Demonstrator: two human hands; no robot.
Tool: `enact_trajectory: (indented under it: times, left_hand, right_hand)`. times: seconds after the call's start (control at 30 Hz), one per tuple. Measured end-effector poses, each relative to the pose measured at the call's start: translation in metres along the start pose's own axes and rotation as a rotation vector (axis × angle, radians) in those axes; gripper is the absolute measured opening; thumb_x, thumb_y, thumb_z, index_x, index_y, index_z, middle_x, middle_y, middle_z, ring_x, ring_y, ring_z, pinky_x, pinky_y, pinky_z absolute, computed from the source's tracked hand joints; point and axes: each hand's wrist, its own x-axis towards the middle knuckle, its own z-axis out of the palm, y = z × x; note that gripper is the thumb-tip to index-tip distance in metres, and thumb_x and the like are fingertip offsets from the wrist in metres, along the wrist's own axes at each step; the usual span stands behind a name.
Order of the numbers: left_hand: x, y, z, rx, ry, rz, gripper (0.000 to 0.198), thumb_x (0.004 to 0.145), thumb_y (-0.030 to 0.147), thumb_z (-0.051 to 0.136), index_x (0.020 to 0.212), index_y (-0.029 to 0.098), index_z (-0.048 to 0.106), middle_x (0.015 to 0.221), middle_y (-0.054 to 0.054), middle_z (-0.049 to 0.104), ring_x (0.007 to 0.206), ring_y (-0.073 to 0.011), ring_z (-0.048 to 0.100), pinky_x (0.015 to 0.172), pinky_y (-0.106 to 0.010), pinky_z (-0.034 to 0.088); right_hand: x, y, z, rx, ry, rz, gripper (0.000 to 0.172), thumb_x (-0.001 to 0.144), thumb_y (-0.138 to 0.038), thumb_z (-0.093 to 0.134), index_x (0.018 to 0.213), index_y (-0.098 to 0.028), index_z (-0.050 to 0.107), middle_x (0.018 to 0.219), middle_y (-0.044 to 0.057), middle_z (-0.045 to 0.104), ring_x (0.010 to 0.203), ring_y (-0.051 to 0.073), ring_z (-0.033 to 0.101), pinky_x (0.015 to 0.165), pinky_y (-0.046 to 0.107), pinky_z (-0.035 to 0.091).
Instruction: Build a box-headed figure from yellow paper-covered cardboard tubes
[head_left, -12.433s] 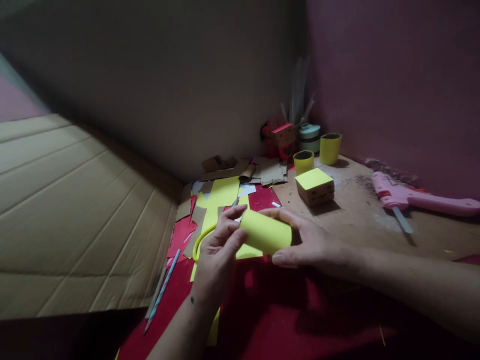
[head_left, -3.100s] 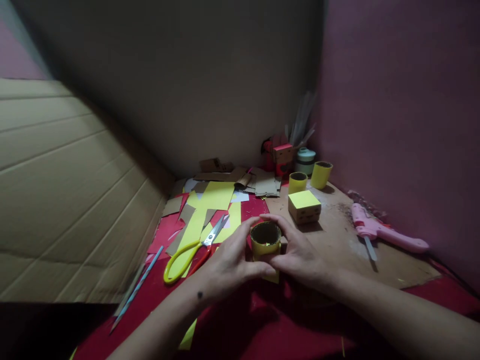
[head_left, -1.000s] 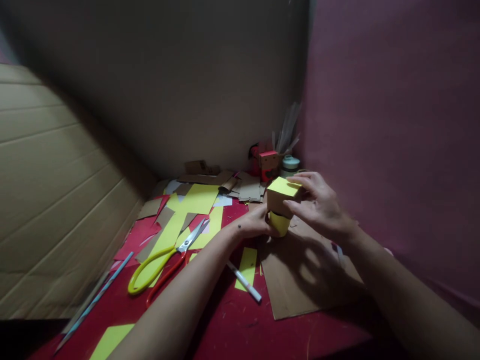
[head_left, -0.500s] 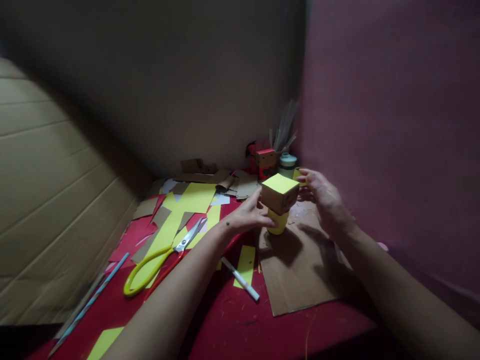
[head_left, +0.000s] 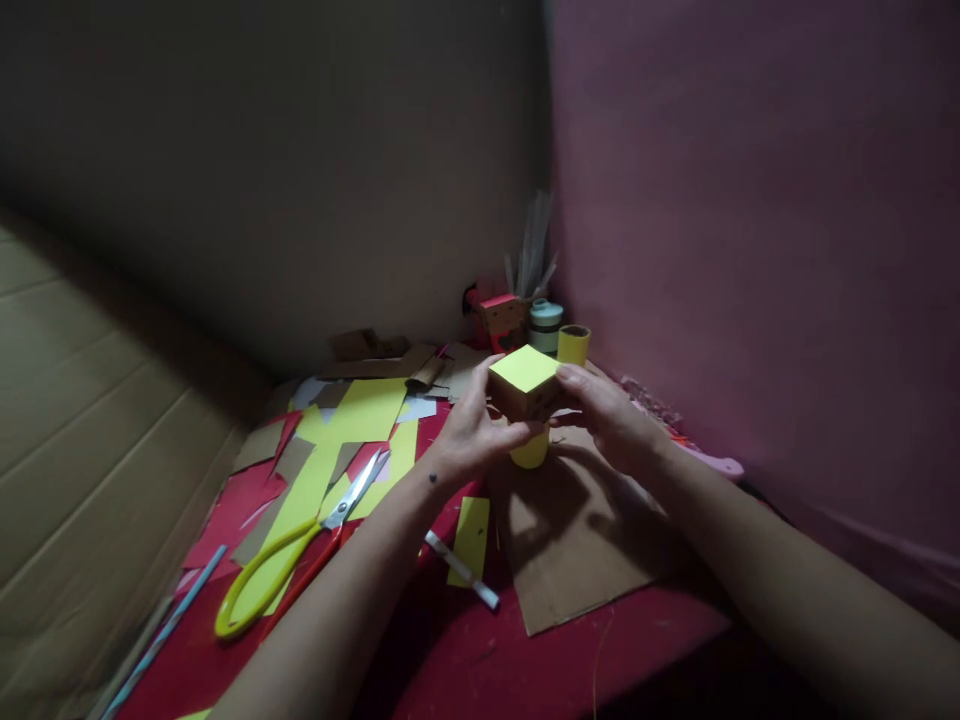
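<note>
Right hand (head_left: 611,415) has shifted from a position clear of the work, beside the rear tube, to contact at the right corner of the brown cardboard box with a flat yellow paper top (head_left: 525,376). Compared with three seconds ago, the box no longer stands on the brown flat cardboard sheet (head_left: 577,545); it sits directly above the short yellow paper-covered cylindrical tube (head_left: 530,453). Grip state: the right thumb bears on the upper corner with the fingers bent along the side below, clamping the box. The left hand (head_left: 469,430) presses its fingers to the left corner and lays its thumb across the front at the seam, so both hands are closed on the box. That thumb hides the seam; full seating of box on tube cannot be confirmed. Support has passed from one side to two, which, in judgement, suits alignment of the upper part over the lower. With the right hand withdrawn from it, the upright yellow hollow tube (head_left: 574,346) at the rear stands exposed. The yellow-and-red-handled steel scissors (head_left: 335,517) and white slender marker (head_left: 461,571) lie to the left, untouched.
</note>
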Motion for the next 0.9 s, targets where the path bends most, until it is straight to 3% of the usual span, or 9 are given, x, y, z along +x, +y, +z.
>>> enact_trajectory:
  times: [0.07, 0.17, 0.3, 0.5, 0.77, 0.9]
  left_hand:
    - [0.000, 0.001, 0.000, 0.036, -0.013, 0.012, 0.071, 0.071, 0.023, 0.076, 0.132, 0.018, 0.041, 0.126, -0.013, 0.055, 0.113, -0.0292, 0.055, 0.090, -0.041, 0.049]
    - [0.001, 0.000, -0.002, 0.000, -0.028, -0.017, 0.068, 0.071, 0.023, 0.076, 0.130, 0.016, 0.043, 0.126, -0.015, 0.056, 0.112, -0.0296, 0.056, 0.091, -0.043, 0.050]
    - [0.001, 0.001, -0.003, -0.070, -0.039, -0.025, 0.067, 0.072, 0.027, 0.077, 0.129, 0.016, 0.044, 0.128, -0.015, 0.055, 0.114, -0.0292, 0.056, 0.094, -0.042, 0.049]
    - [-0.002, 0.004, -0.002, -0.048, -0.038, -0.062, 0.066, 0.070, 0.029, 0.078, 0.127, 0.016, 0.045, 0.125, -0.014, 0.056, 0.106, -0.0265, 0.059, 0.092, -0.041, 0.050]
    - [-0.006, 0.004, -0.002, -0.105, -0.042, -0.078, 0.065, 0.069, 0.021, 0.077, 0.124, 0.016, 0.045, 0.125, -0.013, 0.057, 0.111, -0.0280, 0.057, 0.092, -0.039, 0.048]
    - [-0.007, 0.005, -0.004, -0.142, -0.078, -0.096, 0.076, 0.070, 0.017, 0.076, 0.134, 0.019, 0.036, 0.126, -0.013, 0.055, 0.111, -0.0267, 0.057, 0.089, -0.037, 0.049]
  right_hand:
    - [0.000, -0.003, -0.007, 0.032, -0.019, 0.041, 0.038, 0.078, -0.031, 0.055, 0.115, -0.021, 0.059, 0.116, 0.009, 0.066, 0.102, 0.026, 0.063, 0.080, 0.040, 0.052]
    - [0.001, -0.007, -0.016, 0.044, -0.134, 0.070, 0.052, 0.063, -0.017, 0.052, 0.114, -0.019, 0.061, 0.114, 0.011, 0.067, 0.103, 0.028, 0.064, 0.086, 0.045, 0.052]
    - [0.004, -0.001, -0.012, -0.159, -0.254, -0.055, 0.055, 0.060, -0.014, 0.059, 0.115, -0.021, 0.063, 0.106, 0.008, 0.070, 0.099, 0.029, 0.065, 0.084, 0.046, 0.055]
    - [0.009, 0.020, 0.001, -0.191, -0.265, -0.016, 0.052, 0.056, -0.005, 0.062, 0.105, -0.021, 0.066, 0.090, 0.003, 0.070, 0.093, 0.027, 0.065, 0.082, 0.042, 0.053]
    - [0.015, 0.029, 0.000, -0.231, -0.254, 0.034, 0.050, 0.054, -0.003, 0.069, 0.102, -0.017, 0.068, 0.090, 0.003, 0.069, 0.094, 0.028, 0.062, 0.087, 0.042, 0.048]
    - [0.017, 0.029, 0.000, -0.225, -0.282, 0.035, 0.048, 0.053, -0.003, 0.069, 0.100, -0.015, 0.068, 0.091, 0.005, 0.069, 0.096, 0.029, 0.061, 0.086, 0.041, 0.048]
